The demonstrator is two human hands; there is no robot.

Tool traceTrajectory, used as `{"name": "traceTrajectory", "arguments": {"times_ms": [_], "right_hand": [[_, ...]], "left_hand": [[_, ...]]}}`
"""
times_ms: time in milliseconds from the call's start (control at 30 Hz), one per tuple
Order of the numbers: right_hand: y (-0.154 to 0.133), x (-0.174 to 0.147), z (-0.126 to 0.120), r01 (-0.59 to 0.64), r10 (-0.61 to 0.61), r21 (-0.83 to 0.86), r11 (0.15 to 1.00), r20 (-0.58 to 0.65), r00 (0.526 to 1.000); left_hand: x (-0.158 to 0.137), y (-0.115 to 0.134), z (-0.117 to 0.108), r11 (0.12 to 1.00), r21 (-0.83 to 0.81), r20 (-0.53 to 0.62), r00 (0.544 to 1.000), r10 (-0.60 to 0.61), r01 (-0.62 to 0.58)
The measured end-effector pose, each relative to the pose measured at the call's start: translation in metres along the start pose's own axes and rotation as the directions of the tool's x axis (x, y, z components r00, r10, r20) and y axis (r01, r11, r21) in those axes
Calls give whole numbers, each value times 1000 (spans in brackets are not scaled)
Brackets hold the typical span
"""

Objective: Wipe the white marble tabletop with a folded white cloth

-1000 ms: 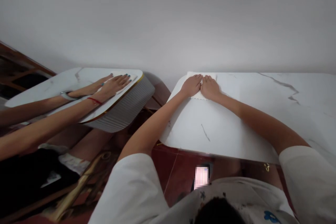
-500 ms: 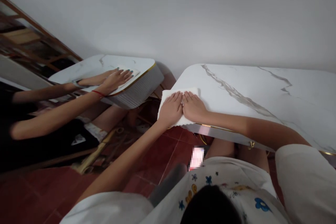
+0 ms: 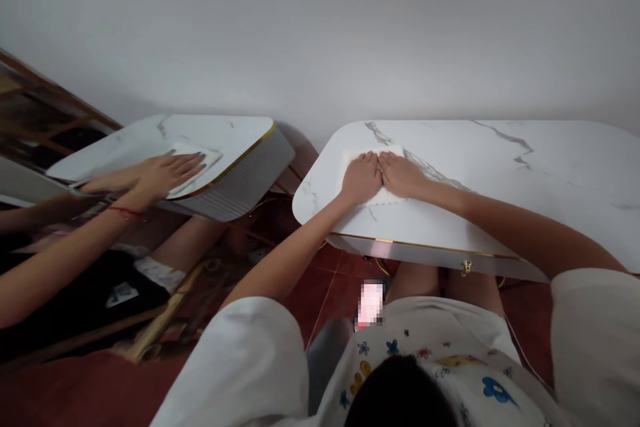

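Note:
My left hand (image 3: 361, 178) lies flat on a white cloth (image 3: 374, 197), its fingers stretched forward. Right beside it, my right hand (image 3: 397, 173) presses flat on the same cloth, the fingertips of both hands nearly meeting. Under the cloth is a white marble-patterned tabletop (image 3: 500, 193) with grey veins and a gold-coloured edge. The cloth rests on the left part of this top, spread out, its middle covered by my hands. Neither hand has its fingers wrapped round anything.
To the left, another person's hands (image 3: 173, 170) lie on a second cloth (image 3: 213, 159) on a similar marble-patterned table (image 3: 240, 130). A plain wall (image 3: 320, 33) runs behind both tables. A small gold knob (image 3: 467, 267) sticks out from my table's front. A wooden chair part (image 3: 170, 317) stands lower left.
My hands and the cloth have slid from the table's front left edge further in, away from me and to the right. The other person's hands and table appear lower and further left.

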State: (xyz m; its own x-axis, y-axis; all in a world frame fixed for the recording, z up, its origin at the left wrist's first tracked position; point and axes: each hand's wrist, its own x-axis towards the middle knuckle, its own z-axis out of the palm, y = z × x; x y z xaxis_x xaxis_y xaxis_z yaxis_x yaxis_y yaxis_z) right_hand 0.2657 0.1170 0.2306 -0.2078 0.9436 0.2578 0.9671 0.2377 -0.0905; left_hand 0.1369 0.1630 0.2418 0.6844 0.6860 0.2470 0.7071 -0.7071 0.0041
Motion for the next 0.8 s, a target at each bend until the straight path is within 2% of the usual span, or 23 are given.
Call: {"name": "traceTrajectory", "arguments": {"times_ms": [100,267,467,567,667,800], "right_hand": [[21,34,4,-3,3,-7,1000,2,1000],[48,86,13,-89,89,7,996,12,996],[80,130,23,-125,124,-16,992,-45,991],[99,136,23,-190,190,-7,982,-63,980],[116,129,20,-264,262,-12,964,-78,962],[128,105,15,-304,296,-60,951,-111,949]], "left_hand": [[39,-19,10,1000,-20,-17,1000,24,-24],[95,-49,24,998,-58,-21,1000,-14,12],[154,-75,44,999,-33,-36,999,28,-30],[181,-73,51,997,-35,-44,997,71,-72],[200,-59,55,990,-54,-60,990,127,-130],[205,-34,59,972,-85,-88,974,210,-217]]}}
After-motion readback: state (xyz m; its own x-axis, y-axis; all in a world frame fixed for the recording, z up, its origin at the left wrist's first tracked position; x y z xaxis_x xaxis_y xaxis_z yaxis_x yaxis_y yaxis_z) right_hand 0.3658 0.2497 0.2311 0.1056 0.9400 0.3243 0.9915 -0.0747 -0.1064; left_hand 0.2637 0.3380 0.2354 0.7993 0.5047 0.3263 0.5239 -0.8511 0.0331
